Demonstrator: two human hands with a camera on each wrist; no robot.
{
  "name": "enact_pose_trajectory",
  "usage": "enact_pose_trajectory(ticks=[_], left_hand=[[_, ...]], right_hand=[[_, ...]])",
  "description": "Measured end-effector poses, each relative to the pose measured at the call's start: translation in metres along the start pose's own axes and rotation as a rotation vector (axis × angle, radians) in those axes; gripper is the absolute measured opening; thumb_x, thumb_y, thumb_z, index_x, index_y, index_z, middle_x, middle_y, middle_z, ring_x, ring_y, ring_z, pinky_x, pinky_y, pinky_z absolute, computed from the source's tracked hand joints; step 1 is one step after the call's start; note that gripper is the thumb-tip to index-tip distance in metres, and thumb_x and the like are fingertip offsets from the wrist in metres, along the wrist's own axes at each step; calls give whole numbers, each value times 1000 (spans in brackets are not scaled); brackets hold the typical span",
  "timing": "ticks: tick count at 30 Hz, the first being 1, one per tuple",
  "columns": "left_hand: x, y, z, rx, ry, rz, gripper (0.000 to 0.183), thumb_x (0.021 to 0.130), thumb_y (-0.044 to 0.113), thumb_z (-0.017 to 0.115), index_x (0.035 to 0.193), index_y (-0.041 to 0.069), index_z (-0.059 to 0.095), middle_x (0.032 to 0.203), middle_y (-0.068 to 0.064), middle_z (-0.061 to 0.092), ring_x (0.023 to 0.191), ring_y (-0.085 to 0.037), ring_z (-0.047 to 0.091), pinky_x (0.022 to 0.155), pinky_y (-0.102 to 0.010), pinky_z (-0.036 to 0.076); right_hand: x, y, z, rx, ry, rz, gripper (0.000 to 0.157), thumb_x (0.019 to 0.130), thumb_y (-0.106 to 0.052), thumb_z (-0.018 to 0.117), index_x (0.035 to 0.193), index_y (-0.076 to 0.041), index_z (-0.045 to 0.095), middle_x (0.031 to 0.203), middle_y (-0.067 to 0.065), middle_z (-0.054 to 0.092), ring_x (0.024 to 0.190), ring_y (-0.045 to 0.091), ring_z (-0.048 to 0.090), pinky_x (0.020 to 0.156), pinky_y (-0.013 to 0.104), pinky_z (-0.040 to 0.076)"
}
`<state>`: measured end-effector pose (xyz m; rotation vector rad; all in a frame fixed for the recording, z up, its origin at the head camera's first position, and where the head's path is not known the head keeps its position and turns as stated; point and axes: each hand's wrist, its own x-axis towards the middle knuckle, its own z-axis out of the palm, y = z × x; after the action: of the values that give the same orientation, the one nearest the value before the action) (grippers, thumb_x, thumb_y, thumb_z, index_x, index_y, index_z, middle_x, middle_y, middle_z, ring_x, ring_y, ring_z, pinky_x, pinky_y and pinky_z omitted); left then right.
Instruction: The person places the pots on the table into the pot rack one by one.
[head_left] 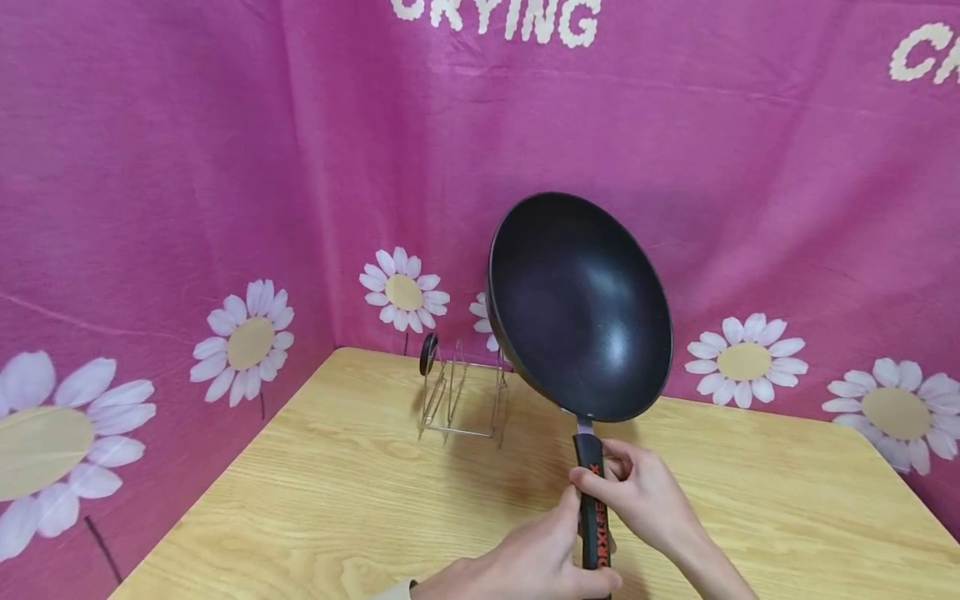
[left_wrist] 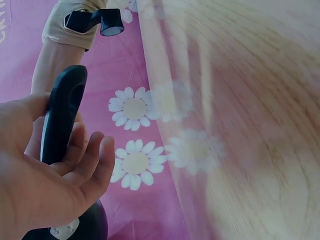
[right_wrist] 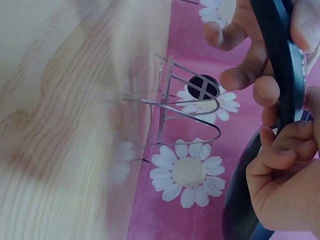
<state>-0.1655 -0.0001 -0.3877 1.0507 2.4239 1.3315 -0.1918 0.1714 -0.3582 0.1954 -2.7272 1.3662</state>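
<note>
A black wok (head_left: 577,308) is held up over the table, tilted so its dark inside faces me. Its black handle (head_left: 596,517) bears red lettering and points down toward me. My left hand (head_left: 532,554) grips the lower part of this handle, thumb on one side and fingers on the other. Higher up, close to the wok's bowl, my right hand (head_left: 648,492) pinches the handle between thumb and fingers. In the right wrist view both hands meet on the handle (right_wrist: 282,65), and the left wrist view shows the handle's rounded end (left_wrist: 70,82) above the left hand.
A wire rack (head_left: 459,432) stands on the wooden table (head_left: 315,492) toward the back, left of the wok, with a black round piece (head_left: 427,354) at its left end. Pink cloth (head_left: 420,167) with white daisies hangs behind and along the left side.
</note>
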Motion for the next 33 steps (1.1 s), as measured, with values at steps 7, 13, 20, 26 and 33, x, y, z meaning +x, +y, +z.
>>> enact_pose_trajectory(ticks=[7,13,20,26,33], left_hand=[[-5,2,-2,135,28,-82,81,84,37,76,146,13,30,96,16,56,78,3,55,68,-17,45],[-8,5,-2,331,86,-90,70,82,41,76,134,13,39,79,18,55,71,6,52,60,-22,43],[-8,10,-9,257,122,-113,68,81,35,77,135,18,39,82,16,59,74,4,56,62,-22,44],[-8,12,-12,83,134,-156,66,79,31,77,134,23,41,85,14,61,71,2,57,63,-21,44],[-16,11,-15,-14,145,-168,71,78,24,76,136,34,34,78,15,56,56,0,53,56,-21,41]], right_hand=[[2,-1,5,61,-33,-26,27,81,-25,80,98,-7,68,60,-6,41,57,5,42,61,23,36],[3,0,8,90,-45,-51,27,81,-24,80,98,-7,67,61,-6,39,57,4,37,59,23,33],[7,-5,9,168,-46,-105,26,82,-21,78,98,-6,66,60,-7,39,57,4,38,58,22,35],[12,-9,8,219,-54,-143,22,82,-16,77,98,-4,66,59,-7,38,56,4,37,57,22,35],[15,-10,12,269,-99,-217,28,85,-18,76,106,-1,68,60,-9,44,57,2,41,56,22,37]])
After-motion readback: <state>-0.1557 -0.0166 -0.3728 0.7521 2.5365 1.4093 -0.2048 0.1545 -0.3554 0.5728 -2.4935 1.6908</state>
